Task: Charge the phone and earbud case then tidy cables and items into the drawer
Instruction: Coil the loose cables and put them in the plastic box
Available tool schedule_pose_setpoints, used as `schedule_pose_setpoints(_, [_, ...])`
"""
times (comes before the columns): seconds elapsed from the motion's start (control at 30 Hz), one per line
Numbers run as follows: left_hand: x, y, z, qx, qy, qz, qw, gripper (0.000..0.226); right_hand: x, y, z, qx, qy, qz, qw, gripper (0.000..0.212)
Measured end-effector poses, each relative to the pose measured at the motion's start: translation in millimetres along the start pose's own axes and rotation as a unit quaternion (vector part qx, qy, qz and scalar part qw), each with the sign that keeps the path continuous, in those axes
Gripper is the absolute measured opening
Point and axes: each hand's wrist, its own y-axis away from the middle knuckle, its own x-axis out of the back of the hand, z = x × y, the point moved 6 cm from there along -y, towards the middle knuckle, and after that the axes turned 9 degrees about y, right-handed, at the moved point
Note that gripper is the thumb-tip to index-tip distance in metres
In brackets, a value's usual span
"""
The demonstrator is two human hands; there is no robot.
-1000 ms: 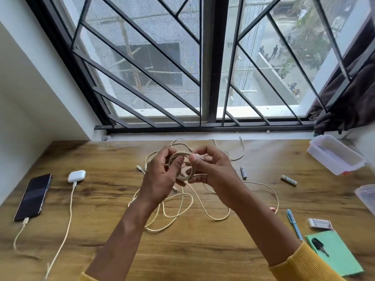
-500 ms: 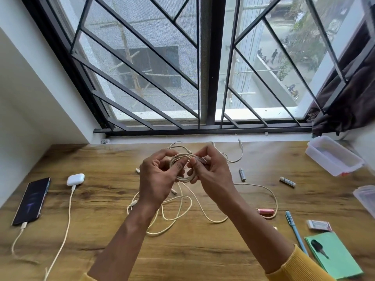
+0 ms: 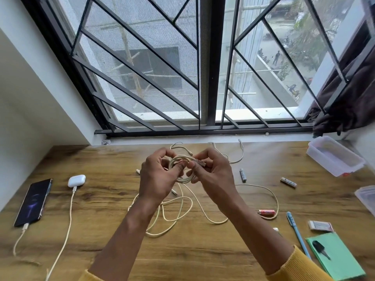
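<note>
Left hand [image 3: 157, 180] grips cable coil [image 3: 182, 169] | right hand [image 3: 213, 175] pinches plug | coil partly hidden by fingers [image 3: 178, 166]

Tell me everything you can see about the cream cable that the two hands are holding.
The cream cable is thin, round and flexible, and looks braided. Its upper part is wound into a small coil of several loops, held above the wooden desk. The left hand grips the coil's left side; the right hand pinches a plug end at the coil's top. Loose cream strands lie in curves on the desk below; whether they are the same cable is unclear.
</note>
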Motion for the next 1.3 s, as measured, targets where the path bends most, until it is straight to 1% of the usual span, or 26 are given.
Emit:
schedule_pose_setpoints(0.2, [-1.7,3.7,0.3,0.015,-0.001,0.013,1.0,0.022,0.6,-2.5,-4.2,0.021,0.024,0.014,0.999,0.013])
schedule_pose_setpoints(0.27, [-2.9,4.0,-0.7,0.023,0.016,0.017,0.999,0.021,0.2,-3.2,-6.5,0.031,0.025,0.014,0.999,0.013])
schedule_pose_setpoints(0.4, [-3.9,1.2,-0.9,0.028,0.091,-0.004,0.995,0.017,2.5,-4.7,-7.2,0.037,0.009,0.007,0.999,0.011])
schedule_pose_setpoints(0.53, [-3.7,-1.9,0.1,0.078,0.226,-0.048,0.97,0.016,5.9,-5.8,-7.3,0.045,0.009,0.001,0.999,0.01])
schedule_pose_setpoints(0.7, [-6.3,-6.3,-0.5,0.112,0.288,-0.042,0.95,0.045,1.7,-5.9,-7.8,0.043,-0.011,-0.023,0.999,0.009])
schedule_pose_setpoints(0.8, [-6.1,-8.1,-2.6,0.127,0.335,-0.047,0.932,0.042,-0.6,-4.9,-5.4,0.032,-0.029,-0.023,0.999,0.011])
schedule_pose_setpoints(0.87, [-5.7,-8.2,-3.0,0.119,0.349,-0.049,0.928,0.04,-3.0,-3.7,-4.7,0.027,-0.041,-0.025,0.998,0.011])
schedule_pose_setpoints(0.93, [-5.5,-7.7,-1.2,0.094,0.343,-0.043,0.933,0.035,-4.6,-3.0,-5.1,0.02,-0.057,-0.029,0.998,0.01])
schedule_pose_setpoints(1.0, [-4.9,-6.9,0.7,0.057,0.317,-0.034,0.946,0.024,-5.3,-3.1,-6.7,0.014,-0.07,-0.034,0.997,0.011])
schedule_pose_setpoints(1.1, [-3.2,-5.9,3.9,-0.006,0.233,-0.031,0.972,0.014,-5.3,-3.5,-10.3,0.007,-0.079,-0.042,0.996,0.013])
schedule_pose_setpoints(1.2, [-2.6,-4.7,9.7,-0.04,0.176,-0.066,0.981,0.016,-1.7,-3.1,-13.0,0.002,-0.078,-0.035,0.996,0.015])
schedule_pose_setpoints(1.3, [-1.7,-5.3,12.9,-0.037,0.15,-0.131,0.979,0.025,4.9,-5.3,-11.4,0.0,-0.072,-0.019,0.997,0.012])
